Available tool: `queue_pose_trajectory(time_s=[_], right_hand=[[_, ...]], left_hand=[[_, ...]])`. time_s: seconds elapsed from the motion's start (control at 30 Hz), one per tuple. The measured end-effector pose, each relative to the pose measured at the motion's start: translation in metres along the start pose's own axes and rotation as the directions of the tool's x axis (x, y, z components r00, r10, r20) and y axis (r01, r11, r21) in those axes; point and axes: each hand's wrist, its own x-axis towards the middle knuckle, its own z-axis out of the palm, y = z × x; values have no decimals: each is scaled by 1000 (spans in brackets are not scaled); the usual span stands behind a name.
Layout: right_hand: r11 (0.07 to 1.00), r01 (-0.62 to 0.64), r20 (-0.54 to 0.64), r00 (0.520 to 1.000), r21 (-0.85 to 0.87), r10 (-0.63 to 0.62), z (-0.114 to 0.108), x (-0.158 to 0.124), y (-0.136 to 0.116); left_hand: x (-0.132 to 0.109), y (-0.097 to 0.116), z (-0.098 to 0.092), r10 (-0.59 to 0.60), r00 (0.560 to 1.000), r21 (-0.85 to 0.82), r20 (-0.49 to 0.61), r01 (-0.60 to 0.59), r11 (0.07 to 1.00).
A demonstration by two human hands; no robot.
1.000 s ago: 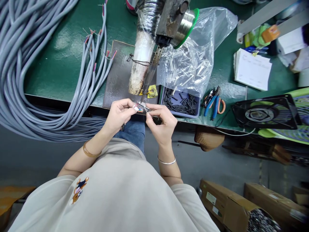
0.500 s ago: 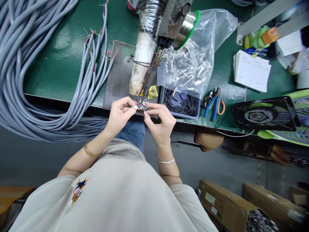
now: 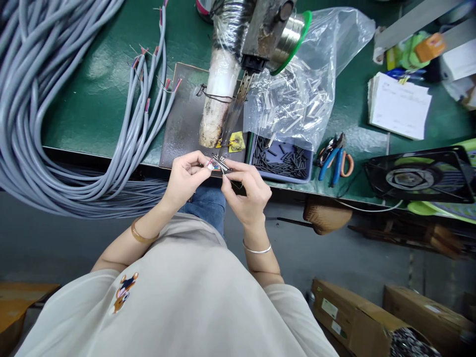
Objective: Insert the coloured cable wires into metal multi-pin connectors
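My left hand point(image 3: 185, 177) and my right hand point(image 3: 248, 192) meet at the front edge of the green bench point(image 3: 96, 104). Both pinch a small bundle of thin coloured wires with short dark sleeves point(image 3: 219, 164) between fingertips. The left thumb and forefinger grip its left end. The right fingers curl round its right end. A dark plate point(image 3: 184, 124) lies just beyond the hands, under a wrapped heat tool point(image 3: 219, 94) whose nozzle points down toward them.
A blue tray of black tube pieces point(image 3: 284, 159) sits right of the hands, under a clear plastic bag of small tubes point(image 3: 297, 94). Grey cables point(image 3: 44, 124) loop on the left. Blue-handled cutters point(image 3: 332, 157), a fan point(image 3: 418, 174), papers point(image 3: 399, 106) and cardboard boxes point(image 3: 357, 312) are on the right.
The hands have stayed at the bench edge. The right fingers have shifted slightly along the wire bundle, which now tilts a little more. The camera moved slightly.
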Motion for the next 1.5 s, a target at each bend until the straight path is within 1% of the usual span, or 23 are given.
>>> queue_pose_trajectory(time_s=[0.1, 0.17, 0.23, 0.4, 0.47, 0.57, 0.67, 1.0, 1.2, 1.37, 1.5], right_hand=[[989, -120, -7, 993, 86, 121, -1, -1, 0], [965, -212, 16, 977, 152, 212, -1, 0, -1], [952, -248, 38, 969, 178, 245, -1, 0, -1], [978, -156, 5, 988, 139, 157, 1, 0, -3], [985, -128, -5, 992, 116, 129, 2, 0, -3], [991, -102, -10, 995, 83, 103, 3, 1, -3], [994, -82, -17, 996, 68, 84, 4, 1, -1], [991, -109, -6, 994, 73, 110, 4, 4, 3], [991, -110, -7, 994, 79, 111, 3, 4, 4], [991, -102, -10, 995, 83, 103, 3, 6, 4], [992, -104, -15, 994, 73, 106, 3, 8, 3]], left_hand=[[-3, 3, -1, -49, 999, 1, 18, 49, 999], [-4, 5, -2, -74, 997, -2, 36, 74, 997], [-6, 7, -2, -69, 997, -15, 41, 69, 997], [-7, 4, 0, 29, 999, -8, 15, -29, 1000], [-7, 2, 1, 50, 999, 3, 2, -50, 999], [-6, 1, 3, 73, 997, 57, -32, -71, 996], [-6, 1, 5, 123, 990, 119, -63, -115, 986], [-6, -5, 6, 159, 984, 206, -79, -140, 969], [-7, -7, 7, 199, 978, 284, -56, -175, 943], [-7, -3, 8, 213, 975, 270, -70, -187, 945], [-6, 1, 8, 200, 978, 258, -63, -178, 950]])
